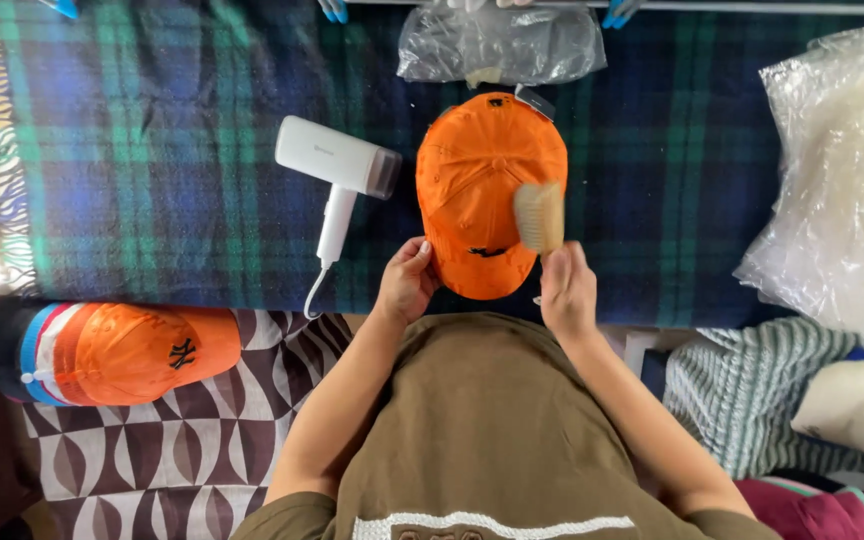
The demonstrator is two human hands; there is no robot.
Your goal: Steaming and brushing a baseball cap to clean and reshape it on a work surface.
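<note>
Left hand [407, 280] pinching orange cotton cap [482, 180] brim — right hand [566, 290], grip closed on bristly wooden brush [539, 215].

Olive-brown short-sleeved shirt with white chest trim, bare forearms

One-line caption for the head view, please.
Left hand steadies an orange cap on a plaid blanket while right hand holds a brush on it.

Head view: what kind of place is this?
Probably a home or small workshop cap-cleaning bench: plaid blanket as work surface, white hair dryer, right hand brushing an orange cap, more caps stacked nearby.
</note>
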